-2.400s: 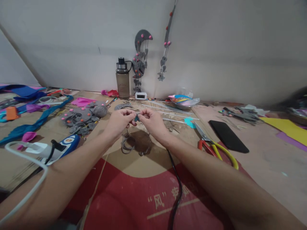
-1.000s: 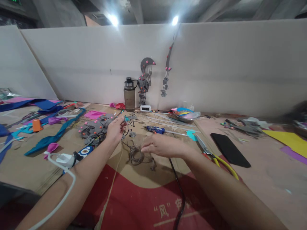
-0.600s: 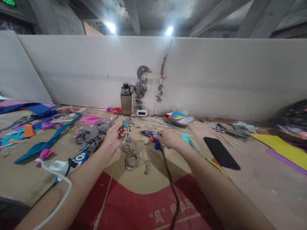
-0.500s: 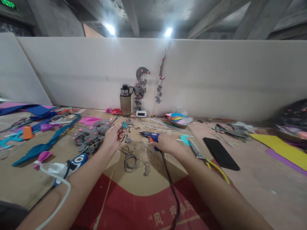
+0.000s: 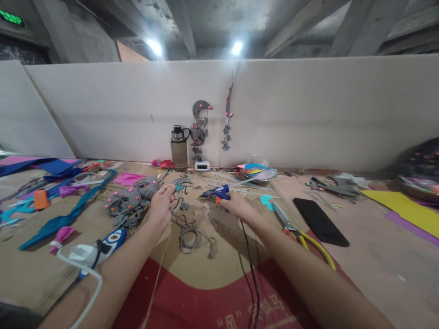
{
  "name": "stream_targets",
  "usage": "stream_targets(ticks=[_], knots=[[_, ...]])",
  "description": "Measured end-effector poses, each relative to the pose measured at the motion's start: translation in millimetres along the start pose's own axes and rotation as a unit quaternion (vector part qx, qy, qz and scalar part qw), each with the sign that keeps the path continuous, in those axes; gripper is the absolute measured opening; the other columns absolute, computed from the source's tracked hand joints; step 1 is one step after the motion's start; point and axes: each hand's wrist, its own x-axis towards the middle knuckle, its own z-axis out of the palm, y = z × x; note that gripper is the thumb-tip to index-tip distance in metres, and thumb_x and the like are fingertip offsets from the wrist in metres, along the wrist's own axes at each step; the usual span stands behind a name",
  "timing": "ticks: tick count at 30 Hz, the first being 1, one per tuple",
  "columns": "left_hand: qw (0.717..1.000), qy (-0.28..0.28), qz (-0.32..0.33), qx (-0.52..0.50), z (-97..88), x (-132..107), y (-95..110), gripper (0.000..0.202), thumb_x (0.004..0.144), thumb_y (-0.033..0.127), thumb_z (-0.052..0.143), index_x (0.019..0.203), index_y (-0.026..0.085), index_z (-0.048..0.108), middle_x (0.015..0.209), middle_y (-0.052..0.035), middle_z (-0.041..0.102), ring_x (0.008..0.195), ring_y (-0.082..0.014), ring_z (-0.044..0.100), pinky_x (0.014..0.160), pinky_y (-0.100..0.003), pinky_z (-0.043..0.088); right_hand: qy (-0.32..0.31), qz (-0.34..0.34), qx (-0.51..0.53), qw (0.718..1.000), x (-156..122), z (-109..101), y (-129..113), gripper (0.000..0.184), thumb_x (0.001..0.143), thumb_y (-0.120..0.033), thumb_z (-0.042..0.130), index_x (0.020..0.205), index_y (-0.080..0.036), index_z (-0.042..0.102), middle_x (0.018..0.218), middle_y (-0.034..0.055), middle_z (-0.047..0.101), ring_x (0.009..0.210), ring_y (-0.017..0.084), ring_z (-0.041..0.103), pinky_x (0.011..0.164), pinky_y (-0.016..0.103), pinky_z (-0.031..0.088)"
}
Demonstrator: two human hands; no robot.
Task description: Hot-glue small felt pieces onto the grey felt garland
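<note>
The head camera looks forward and down — close over the table (image 5: 373, 262).

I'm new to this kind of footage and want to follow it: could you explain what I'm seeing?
There is no machine here: these are a person's two bare hands, filmed from a camera worn on the head, looking forward and down. The left hand pinches a small teal piece. The right hand grips a blue glue gun. Between the arms, coiled cord lies on cardboard. To the right are scissors and what looks like a phone; a bottle stands at the back.
</note>
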Motion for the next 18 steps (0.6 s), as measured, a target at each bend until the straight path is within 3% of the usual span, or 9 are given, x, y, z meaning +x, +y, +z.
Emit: stream_targets(ticks=[3,5,8,10,13,18], knots=[[1.0,-0.001,-0.006,0.015,-2.0,1.0,-3.4,0.03,0.055,0.028,0.077,0.074,0.013,0.059,0.058,0.0067,0.048,0.041,-0.0012,0.034,0.035,-0.014,0.016,0.06,-0.04,0.104,0.992,-7.0,1.9,-11.3,0.031,0.076,-0.029,0.049,0.103,-0.015,0.053,0.094,0.0077,0.064,0.073,0.015,0.061,0.06,0.024,0.046],[1.0,0.001,-0.007,0.021,-2.2,0.8,-4.4,0.028,0.056,0.029,0.076,0.072,0.013,0.058,0.054,0.0076,0.045,0.04,-0.0016,0.033,0.035,-0.014,0.016,0.084,-0.084,0.223,0.967,-15.4,6.8,-21.0,0.036,0.073,-0.025,0.049,0.108,-0.016,0.046,0.099,0.0083,0.062,0.07,0.014,0.061,0.06,0.027,0.049],[1.0,0.004,-0.004,0.029,-1.2,-0.6,-3.4,0.025,0.059,0.029,0.075,0.069,0.014,0.057,0.05,0.008,0.042,0.038,-0.0019,0.031,0.035,-0.015,0.015,0.033,-0.17,0.383,0.908,-31.9,15.6,-36.1,0.033,0.073,-0.023,0.047,0.105,-0.018,0.041,0.102,0.0069,0.059,0.072,0.013,0.061,0.06,0.028,0.053],[1.0,0.001,0.0,0.031,0.0,-1.9,-1.7,0.023,0.06,0.028,0.073,0.068,0.014,0.056,0.05,0.0079,0.041,0.038,-0.0018,0.031,0.035,-0.015,0.015,-0.009,-0.2,0.426,0.882,-42.7,19.2,-43.7,0.029,0.076,-0.024,0.047,0.104,-0.019,0.04,0.101,0.0055,0.058,0.071,0.012,0.06,0.058,0.027,0.053],[1.0,-0.006,0.002,0.026,1.8,-3.6,0.4,0.023,0.06,0.027,0.073,0.066,0.014,0.055,0.051,0.0077,0.041,0.039,-0.0017,0.031,0.035,-0.015,0.015,-0.015,-0.216,0.4,0.891,-54.1,19.8,-48.0,0.023,0.079,-0.025,0.046,0.101,-0.019,0.042,0.096,0.0038,0.057,0.062,0.009,0.055,0.054,0.024,0.049],[0.999,0.001,0.0,0.036,6.5,-7.4,1.2,0.022,0.061,0.028,0.072,0.067,0.015,0.055,0.048,0.0073,0.042,0.039,-0.0029,0.031,0.035,-0.016,0.015,0.046,-0.261,0.226,0.937,-62.6,16.1,-46.8,0.019,0.085,-0.028,0.042,0.1,-0.019,0.05,0.092,0.0042,0.059,0.066,0.012,0.055,0.06,0.027,0.049]])
